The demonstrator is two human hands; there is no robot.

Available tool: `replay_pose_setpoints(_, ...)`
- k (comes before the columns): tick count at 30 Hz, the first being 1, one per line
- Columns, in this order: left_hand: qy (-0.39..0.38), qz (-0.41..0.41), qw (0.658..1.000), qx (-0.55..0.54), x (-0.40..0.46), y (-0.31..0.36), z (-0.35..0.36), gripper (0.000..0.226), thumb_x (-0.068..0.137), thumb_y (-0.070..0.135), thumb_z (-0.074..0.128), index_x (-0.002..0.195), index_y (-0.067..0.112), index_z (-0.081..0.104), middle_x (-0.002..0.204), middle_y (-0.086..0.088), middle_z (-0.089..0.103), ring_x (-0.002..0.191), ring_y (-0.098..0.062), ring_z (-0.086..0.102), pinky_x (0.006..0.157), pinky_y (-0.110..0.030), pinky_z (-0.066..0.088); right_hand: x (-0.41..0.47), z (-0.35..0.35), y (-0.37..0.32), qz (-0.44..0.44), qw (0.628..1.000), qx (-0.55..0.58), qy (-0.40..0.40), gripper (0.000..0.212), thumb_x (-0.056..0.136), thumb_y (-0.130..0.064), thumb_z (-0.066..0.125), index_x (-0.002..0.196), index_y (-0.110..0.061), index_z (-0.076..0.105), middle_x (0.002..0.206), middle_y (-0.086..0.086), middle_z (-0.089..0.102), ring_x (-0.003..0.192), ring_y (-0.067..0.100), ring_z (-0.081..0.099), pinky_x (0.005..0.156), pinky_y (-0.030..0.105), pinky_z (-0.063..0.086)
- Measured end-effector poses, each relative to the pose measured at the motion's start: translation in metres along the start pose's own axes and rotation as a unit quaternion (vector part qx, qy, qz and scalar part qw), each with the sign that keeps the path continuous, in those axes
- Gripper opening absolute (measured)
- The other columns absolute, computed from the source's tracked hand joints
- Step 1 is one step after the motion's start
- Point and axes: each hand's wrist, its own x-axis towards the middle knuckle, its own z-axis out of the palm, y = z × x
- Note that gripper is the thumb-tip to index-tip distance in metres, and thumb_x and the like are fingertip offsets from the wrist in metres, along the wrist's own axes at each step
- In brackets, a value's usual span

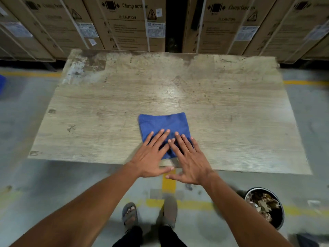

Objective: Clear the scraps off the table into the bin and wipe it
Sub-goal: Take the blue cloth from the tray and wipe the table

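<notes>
Stacked cardboard cartons (124, 24), strapped and printed "Clamp bottom" and "CAUTION", wall off the far side of the grey floor (23, 131) with its yellow lines. From where I watch through the head camera, a worn, stained wood-grain table (222, 113) fills the middle of the view, its far left corner scuffed pale. Two bare forearms reach in from below. A round dark bin (276, 223) stands on the floor at the lower right, just off the table's near edge, with brown and pale scraps (261, 202) inside it. A folded blue cloth (162, 123) lies flat on the table near the middle of its near edge. The left hand (151, 157) and the right hand (190, 161) sit side by side on the cloth's near half, both flat with fingers straight and spread, pressing down rather than gripping, thumbs (167, 169) hanging past the table edge. Between the arms, two sandalled feet (130, 214) stand on the floor beside a yellow line.
</notes>
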Motion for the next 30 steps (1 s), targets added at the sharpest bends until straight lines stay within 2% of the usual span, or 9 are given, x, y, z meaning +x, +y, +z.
replay_pose_setpoints(3,-0.029,-0.019,0.999,0.034,-0.021,0.001,0.011,0.117,0.090,0.082,0.055,0.176,0.015,0.012,0.183,-0.013,-0.015,0.169,-0.033,-0.015,0.136,-0.059,0.005,-0.006,0.008,-0.006,0.005,0.997,-0.070,-0.042,0.136,0.080,-0.094,0.056,0.175,-0.017,-0.004,0.182,0.018,-0.005,0.169,0.039,0.005,0.136,0.060,0.006)
replay_pose_setpoints(6,-0.030,-0.010,0.999,0.032,-0.029,0.004,0.017,0.102,0.095,0.037,0.072,0.176,0.019,0.012,0.183,-0.011,-0.013,0.170,-0.034,-0.010,0.137,-0.056,0.009,-0.013,0.018,-0.020,0.029,0.994,-0.097,-0.038,0.116,0.086,-0.051,0.084,0.174,-0.011,0.020,0.179,0.022,0.021,0.161,0.043,0.033,0.133,0.057,0.024)
replay_pose_setpoints(9,-0.033,0.004,0.999,-0.009,-0.043,0.010,0.019,0.094,0.099,0.010,0.065,0.176,0.024,0.014,0.184,-0.006,-0.006,0.170,-0.030,-0.004,0.137,-0.052,0.009,-0.029,0.020,-0.033,0.024,0.991,-0.129,0.014,0.074,0.087,-0.018,0.075,0.156,-0.007,0.051,0.164,0.021,0.048,0.138,0.041,0.058,0.116,0.058,0.048)
replay_pose_setpoints(13,-0.069,0.027,0.994,-0.081,-0.062,0.017,0.008,0.072,0.105,0.001,0.054,0.171,0.023,0.034,0.184,-0.003,0.012,0.170,-0.026,0.007,0.138,-0.048,0.010,-0.049,0.008,-0.050,0.003,0.993,-0.113,0.041,0.035,0.090,-0.012,0.054,0.124,-0.010,0.064,0.138,0.016,0.066,0.107,0.037,0.066,0.097,0.053,0.057)
replay_pose_setpoints(16,-0.121,0.006,0.977,-0.175,-0.074,0.022,-0.009,0.060,0.104,-0.002,0.048,0.159,0.021,0.055,0.174,-0.004,0.042,0.163,-0.022,0.034,0.131,-0.044,0.031,-0.060,-0.016,-0.062,0.033,0.999,-0.018,-0.037,0.018,0.085,-0.013,0.065,0.104,-0.014,0.063,0.105,0.011,0.068,0.090,0.037,0.069,0.078,0.045,0.055)
replay_pose_setpoints(18,-0.173,-0.057,0.954,-0.239,-0.080,0.023,-0.029,0.048,0.102,0.002,0.049,0.135,0.027,0.072,0.138,-0.007,0.073,0.128,-0.028,0.065,0.101,-0.040,0.052,-0.066,-0.040,-0.067,0.073,0.989,0.059,-0.115,0.018,0.094,-0.017,0.063,0.111,-0.013,0.064,0.110,0.015,0.069,0.101,0.040,0.067,0.079,0.044,0.052)
replay_pose_setpoints(22,-0.249,-0.070,0.925,-0.278,-0.092,0.027,-0.069,0.032,0.103,0.004,0.054,0.081,0.028,0.055,0.081,-0.004,0.058,0.082,-0.027,0.056,0.069,-0.036,0.036,-0.077,-0.078,-0.071,0.122,0.952,0.191,-0.205,0.008,0.096,-0.025,0.059,0.102,-0.020,0.063,0.107,0.019,0.075,0.102,0.043,0.069,0.078,0.043,0.048)
replay_pose_setpoints(26,-0.185,-0.123,0.897,-0.383,-0.105,0.014,-0.106,0.017,0.102,0.016,0.070,0.087,0.021,0.068,0.079,-0.004,0.065,0.080,-0.018,0.061,0.073,-0.033,0.046,-0.084,-0.117,-0.066,0.194,0.918,0.321,-0.132,0.012,0.099,-0.013,0.069,0.090,-0.013,0.062,0.087,0.010,0.067,0.089,0.035,0.068,0.075,0.043,0.045)
replay_pose_setpoints(30,-0.108,-0.174,0.795,-0.571,-0.110,0.003,-0.156,0.027,0.094,0.020,0.083,0.108,0.000,0.071,0.086,-0.006,0.069,0.080,-0.011,0.067,0.070,-0.026,0.059,-0.096,-0.163,-0.064,0.232,0.810,0.537,-0.031,0.010,0.106,-0.014,0.072,0.111,-0.006,0.074,0.096,0.005,0.076,0.087,0.020,0.071,0.078,0.043,0.054)
